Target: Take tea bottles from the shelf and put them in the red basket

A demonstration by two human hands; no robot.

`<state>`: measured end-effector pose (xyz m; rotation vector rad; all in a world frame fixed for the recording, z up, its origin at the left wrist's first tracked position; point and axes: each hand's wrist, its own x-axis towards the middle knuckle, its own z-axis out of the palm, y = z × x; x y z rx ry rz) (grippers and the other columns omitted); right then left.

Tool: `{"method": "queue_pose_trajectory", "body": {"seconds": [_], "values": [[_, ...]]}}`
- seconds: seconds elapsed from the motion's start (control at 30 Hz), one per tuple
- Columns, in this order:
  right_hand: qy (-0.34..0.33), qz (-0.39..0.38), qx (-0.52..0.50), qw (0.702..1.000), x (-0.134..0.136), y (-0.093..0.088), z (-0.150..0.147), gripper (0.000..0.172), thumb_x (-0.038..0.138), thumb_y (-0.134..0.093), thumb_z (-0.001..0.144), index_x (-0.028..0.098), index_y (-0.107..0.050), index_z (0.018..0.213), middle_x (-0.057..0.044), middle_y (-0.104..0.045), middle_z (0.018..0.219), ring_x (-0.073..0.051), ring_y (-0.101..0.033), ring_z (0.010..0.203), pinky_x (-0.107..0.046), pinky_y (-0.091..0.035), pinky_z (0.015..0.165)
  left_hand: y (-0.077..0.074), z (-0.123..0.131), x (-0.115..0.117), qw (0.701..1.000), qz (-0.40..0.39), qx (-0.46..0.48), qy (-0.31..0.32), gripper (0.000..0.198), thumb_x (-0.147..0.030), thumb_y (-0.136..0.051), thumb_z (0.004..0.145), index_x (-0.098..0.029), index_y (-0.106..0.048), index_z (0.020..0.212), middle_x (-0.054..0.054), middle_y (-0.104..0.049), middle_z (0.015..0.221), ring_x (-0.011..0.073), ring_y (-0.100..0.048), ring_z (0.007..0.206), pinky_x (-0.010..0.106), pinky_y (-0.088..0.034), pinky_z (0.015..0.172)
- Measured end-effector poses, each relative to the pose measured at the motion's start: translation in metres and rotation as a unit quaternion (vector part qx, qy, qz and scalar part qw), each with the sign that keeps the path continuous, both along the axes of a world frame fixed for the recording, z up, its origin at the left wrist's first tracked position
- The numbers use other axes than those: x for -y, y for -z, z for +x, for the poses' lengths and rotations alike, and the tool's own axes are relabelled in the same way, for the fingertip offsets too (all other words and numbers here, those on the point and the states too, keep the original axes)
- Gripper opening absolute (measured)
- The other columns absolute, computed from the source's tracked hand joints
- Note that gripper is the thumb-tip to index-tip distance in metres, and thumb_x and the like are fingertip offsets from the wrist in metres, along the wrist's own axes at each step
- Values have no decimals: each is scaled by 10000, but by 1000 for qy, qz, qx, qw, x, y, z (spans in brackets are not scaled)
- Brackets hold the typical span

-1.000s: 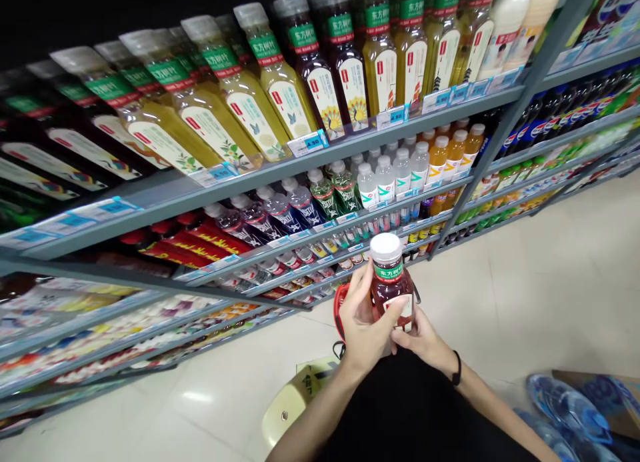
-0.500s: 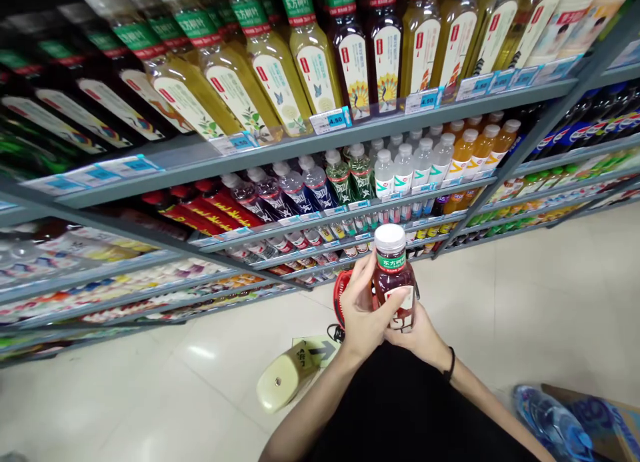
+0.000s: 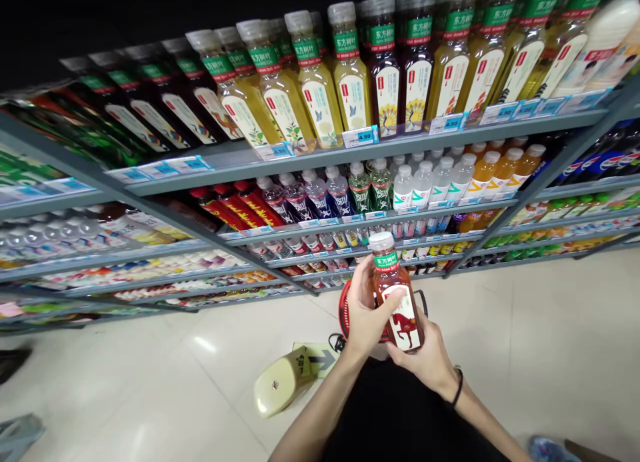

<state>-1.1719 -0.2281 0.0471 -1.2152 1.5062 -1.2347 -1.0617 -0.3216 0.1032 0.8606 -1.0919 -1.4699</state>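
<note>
A bottle of reddish-brown tea point(image 3: 397, 301) with a white cap, a green neck band and a pale label stands tilted in front of my body. Round its upper left side wraps my left hand point(image 3: 367, 309), the thumb lying across the label. My right hand point(image 3: 425, 359), with a dark band on the wrist, grips the bottle low on its right side. Some of the right fingers are hidden behind the bottle. Partly covered by the left hand and the bottle is a red basket point(image 3: 345, 309) below.
Ahead runs a grey shelf rack point(image 3: 310, 152) with several levels of drinks. Similar tea bottles point(image 3: 320, 102) line its top level above blue price tags point(image 3: 360, 136). On the tiled floor point(image 3: 200, 382) stands a cream-coloured object point(image 3: 283, 385) beside an arrow sign point(image 3: 323, 360).
The view has shifted, so more of the top shelf shows. Both hands keep the bottle, which now leans differently and shows more of its label and lower body.
</note>
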Motion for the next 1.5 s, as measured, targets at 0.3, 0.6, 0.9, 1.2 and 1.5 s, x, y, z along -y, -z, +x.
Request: {"method": "queue_pose_trajectory", "body": {"seconds": [0.3,0.6,0.9,1.2,1.5], "values": [[-176,33,364,914,-11,-23,4,563,705,-695,901,153,-615,976,-69,-685,684,-142,-579,441,-212,-285,398,22,10,9,992,21,-100,74,740,-468,-791,897,-273,-526,1559,124,-596,1523,340,-525,1463,460,-437,1226],[-230,106,459,851,-10,-52,1,872,894,-335,969,100,-694,986,-163,-760,781,-108,-570,387,-200,-169,383,18,-1,3,983,177,-39,21,777,-559,-828,848,-224,-563,1497,119,-712,1350,275,-718,1160,367,-585,972],[-233,133,453,850,-6,-59,-1,907,826,-157,1033,107,-702,939,-219,-793,920,-149,-667,504,-266,-263,519,25,-4,10,972,236,-1,16,653,-566,-825,796,-156,-691,1286,113,-740,1241,239,-717,1031,323,-578,856],[-145,131,344,918,-10,-34,1,589,444,-920,811,200,-596,1239,-107,-723,1228,-199,-711,992,-340,-566,911,11,5,23,977,109,-121,140,579,-359,-639,764,-199,-620,1321,123,-697,1357,380,-618,1336,524,-480,1130],[-69,79,220,970,-12,-19,13,711,386,-857,855,234,-479,1437,-139,-630,1444,-300,-656,1279,-487,-530,1133,2,28,31,977,-5,-52,208,712,-468,-785,815,-202,-581,1443,155,-586,1529,394,-525,1441,519,-407,1213]]}}
